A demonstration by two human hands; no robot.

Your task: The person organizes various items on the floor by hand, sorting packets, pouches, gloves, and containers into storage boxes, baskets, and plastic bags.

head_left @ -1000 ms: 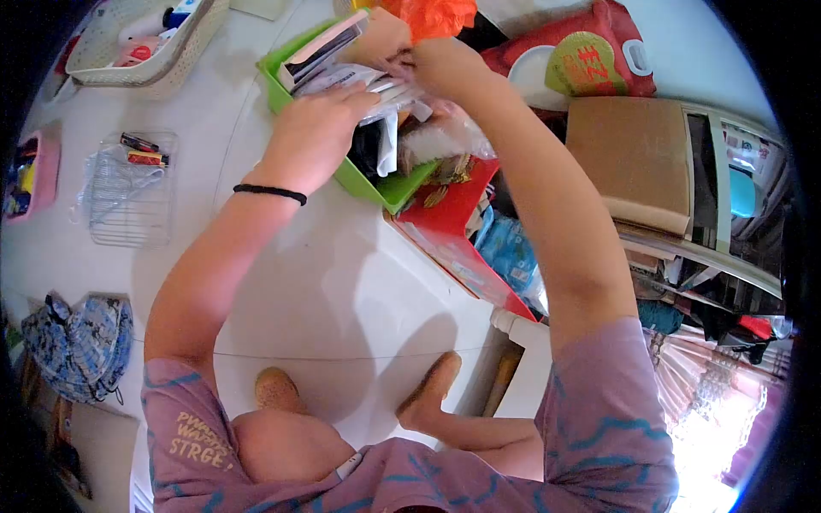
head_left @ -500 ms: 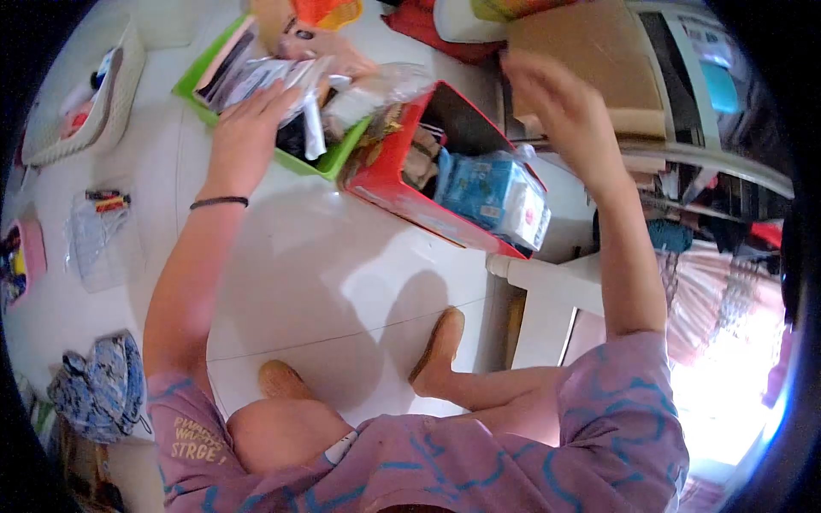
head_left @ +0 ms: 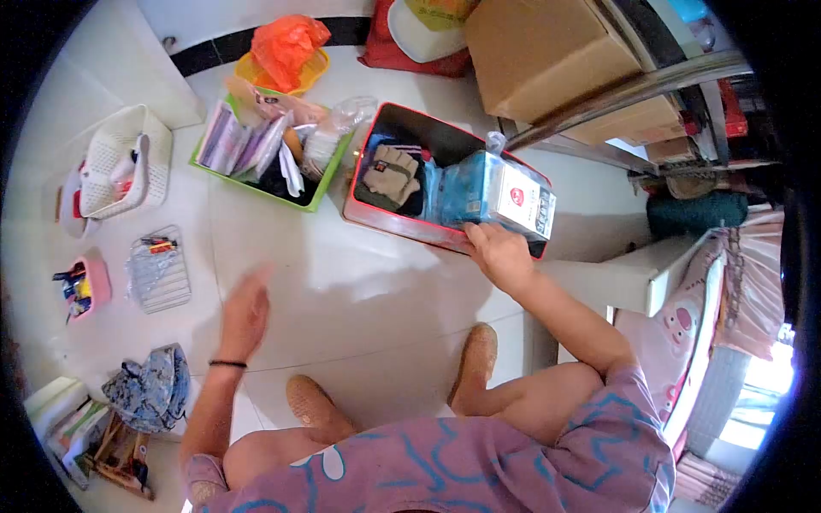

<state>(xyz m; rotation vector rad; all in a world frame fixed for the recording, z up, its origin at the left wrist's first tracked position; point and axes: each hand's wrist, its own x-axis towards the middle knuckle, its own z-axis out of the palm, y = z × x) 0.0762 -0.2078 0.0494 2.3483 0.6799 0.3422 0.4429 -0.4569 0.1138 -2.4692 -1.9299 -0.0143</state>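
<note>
My right hand grips the near rim of a red box, its fingers bent over the edge towards the right end. Inside that box lie beige knitted gloves, a blue plastic packet and a white box with a red mark. Over the floor to the left, my left hand is held away from everything, fingers stretched out and slightly blurred, with nothing in it. A green bin, filled with upright packets and clear plastic wrapping, stands left of the red box.
An orange bag sits in a yellow basket behind the green bin. Cardboard boxes and a metal rail are at the upper right. To the left are a white basket, a pink container, a wire rack and a blue patterned cloth.
My left hand has drawn back from the green bin to over the floor. The right hand has come down from beside the cardboard box onto the red box's rim. The view has shifted.
</note>
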